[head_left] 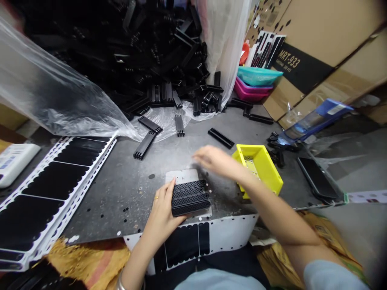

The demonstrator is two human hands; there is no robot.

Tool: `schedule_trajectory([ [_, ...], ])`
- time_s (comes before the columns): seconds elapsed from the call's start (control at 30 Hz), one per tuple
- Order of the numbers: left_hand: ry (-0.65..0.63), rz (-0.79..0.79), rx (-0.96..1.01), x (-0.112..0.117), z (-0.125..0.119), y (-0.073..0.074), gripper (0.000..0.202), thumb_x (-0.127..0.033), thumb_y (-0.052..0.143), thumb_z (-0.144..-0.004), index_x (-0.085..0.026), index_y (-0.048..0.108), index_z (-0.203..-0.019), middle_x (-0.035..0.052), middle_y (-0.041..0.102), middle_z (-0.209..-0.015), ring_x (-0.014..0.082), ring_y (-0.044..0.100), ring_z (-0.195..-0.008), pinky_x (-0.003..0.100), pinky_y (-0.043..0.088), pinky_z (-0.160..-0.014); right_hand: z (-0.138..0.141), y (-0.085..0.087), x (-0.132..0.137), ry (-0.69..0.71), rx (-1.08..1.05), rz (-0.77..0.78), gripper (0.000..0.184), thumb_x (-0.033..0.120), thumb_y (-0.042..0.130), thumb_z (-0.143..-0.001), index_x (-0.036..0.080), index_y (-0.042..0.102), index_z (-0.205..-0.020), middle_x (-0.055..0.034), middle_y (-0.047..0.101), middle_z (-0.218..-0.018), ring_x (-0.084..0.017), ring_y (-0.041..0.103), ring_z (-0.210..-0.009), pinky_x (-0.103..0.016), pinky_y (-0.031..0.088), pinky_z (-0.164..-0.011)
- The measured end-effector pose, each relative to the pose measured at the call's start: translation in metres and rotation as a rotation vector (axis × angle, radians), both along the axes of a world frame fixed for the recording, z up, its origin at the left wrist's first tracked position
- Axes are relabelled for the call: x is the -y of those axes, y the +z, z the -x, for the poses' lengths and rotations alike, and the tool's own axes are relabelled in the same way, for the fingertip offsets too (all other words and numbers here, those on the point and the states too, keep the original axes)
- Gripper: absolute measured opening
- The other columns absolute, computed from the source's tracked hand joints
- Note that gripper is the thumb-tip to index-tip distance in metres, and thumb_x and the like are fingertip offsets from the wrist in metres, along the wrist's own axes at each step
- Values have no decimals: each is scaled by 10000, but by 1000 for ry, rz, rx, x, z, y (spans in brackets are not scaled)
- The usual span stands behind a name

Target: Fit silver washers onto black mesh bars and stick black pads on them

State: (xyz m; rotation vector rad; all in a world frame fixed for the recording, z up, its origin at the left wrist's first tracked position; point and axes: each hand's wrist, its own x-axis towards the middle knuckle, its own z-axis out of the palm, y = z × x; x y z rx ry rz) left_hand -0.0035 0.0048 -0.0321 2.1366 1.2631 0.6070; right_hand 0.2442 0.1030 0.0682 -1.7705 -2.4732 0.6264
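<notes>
My left hand (163,205), with a ring on one finger, grips the left end of a row of black plastic strips (190,197) with a crosshatched surface. They lie side by side on a pale flat plate (181,176) near the table's front edge. My right hand (213,161) is over the table beyond the strips, its fingertips smeared by motion; whether they hold anything cannot be seen. Under the right forearm stands a yellow bin (269,171) with small shiny metal pieces in its bottom. A loose black part (221,138) lies just past the right hand.
A large clear plastic bag (81,88) spills black parts (157,52) at the back. White-backed sheets of black stickers (45,193) lie at left. Right of the bin are a phone (318,177) and a blue clear-bodied object (314,121). Baskets (256,76) and cartons (326,36) stand behind.
</notes>
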Motion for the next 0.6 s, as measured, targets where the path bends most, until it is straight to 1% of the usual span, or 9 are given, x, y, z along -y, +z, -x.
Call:
schedule_trajectory([
  [0.07, 9, 14, 12, -2, 0, 3, 993, -232, 812, -771, -338, 259, -1589, 121, 458, -1450, 361, 478, -1341, 610, 428, -1149, -40, 14, -34, -143, 149, 3, 304, 246, 496, -1054, 109, 759, -1118, -216, 745, -1194, -309, 689, -1147, -442, 499, -1000],
  [0.1, 13, 18, 18, -2, -1, 4, 953, -214, 807, -764, -335, 301, -1563, 115, 459, -1437, 356, 481, -1333, 613, 425, -1151, -56, 18, -50, -196, 213, 13, 267, 239, 559, -1018, 75, 758, -1088, -252, 742, -1158, -349, 695, -1125, -466, 504, -969],
  [0.17, 18, 22, 24, -2, -2, 5, 924, -194, 806, -754, -325, 331, -1535, 113, 456, -1429, 356, 477, -1341, 630, 404, -1167, -76, 18, -75, -238, 289, 33, 233, 217, 671, -940, 42, 746, -1074, -279, 738, -1120, -381, 701, -1095, -460, 507, -922],
  [0.2, 20, 19, 24, -2, -2, 5, 933, -194, 810, -752, -324, 323, -1538, 116, 448, -1437, 361, 470, -1356, 639, 391, -1177, -78, 15, -82, -228, 303, 39, 242, 205, 704, -911, 40, 738, -1085, -277, 735, -1123, -379, 702, -1085, -445, 506, -904],
  [0.3, 32, -18, 7, 1, -4, 4, 1093, -240, 835, -760, -325, 167, -1621, 161, 340, -1559, 401, 380, -1470, 663, 340, -1212, -54, -3, -78, -95, 253, 35, 337, 208, 759, -868, 93, 699, -1179, -218, 728, -1189, -328, 695, -1078, -386, 501, -873],
  [0.4, 83, -81, -44, 3, -7, 4, 1349, -297, 872, -741, -298, -121, -1655, 228, 68, -1706, 471, 129, -1590, 709, 256, -1231, -6, -23, -49, 100, 126, 30, 492, 234, 837, -815, 184, 647, -1266, -125, 737, -1176, -272, 683, -1052, -335, 492, -845],
  [0.47, 112, -115, -82, 3, -8, 5, 1430, -328, 888, -727, -279, -213, -1638, 246, -54, -1728, 500, 15, -1600, 738, 224, -1225, 23, -30, -29, 228, 28, 43, 446, 253, 824, -846, 224, 648, -1254, -82, 744, -1135, -241, 676, -1033, -315, 485, -842],
  [0.53, 108, -130, -110, 3, -9, 5, 1423, -355, 880, -738, -270, -220, -1638, 251, -39, -1731, 506, 1, -1600, 745, 219, -1221, 39, -29, -13, 341, -68, 70, 265, 283, 732, -943, 250, 674, -1200, -42, 753, -1101, -200, 671, -1027, -290, 486, -860],
  [0.6, 78, -129, -132, 3, -8, 5, 1386, -357, 862, -753, -264, -194, -1647, 250, 83, -1714, 500, 47, -1599, 736, 235, -1223, 34, -20, 0, 422, -141, 97, 153, 288, 600, -1034, 261, 699, -1147, -16, 764, -1070, -169, 673, -1017, -281, 494, -895],
])
